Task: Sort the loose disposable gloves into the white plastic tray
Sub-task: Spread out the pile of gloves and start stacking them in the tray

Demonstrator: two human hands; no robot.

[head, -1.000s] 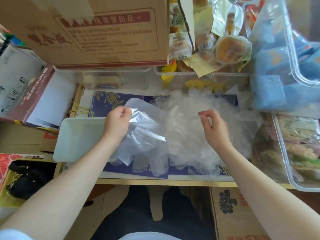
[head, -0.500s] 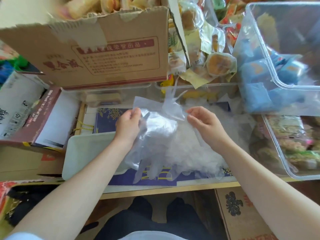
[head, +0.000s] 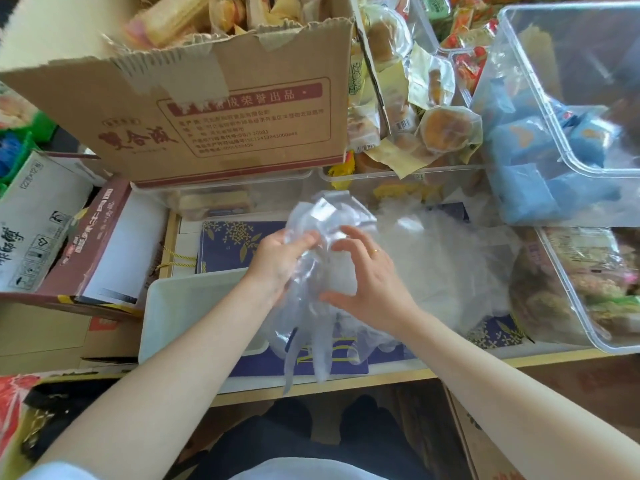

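We see left hand [head: 277,261] pinching bunch of clear disposable gloves [head: 320,271]; right hand [head: 367,282] cupped half-open against same bunch, glove fingers dangling below. Film hides left fingertips. Loose glove pile [head: 446,268] right of hands, edges hard to trace. White plastic tray [head: 180,317] under left wrist, partly covered. Cardboard box [head: 214,123] beyond hands, print mostly unreadable to us.

Both forearms reach forward; the left hand [head: 277,263] pinches shut, the right hand [head: 369,282] beside it spreads curled fingers.
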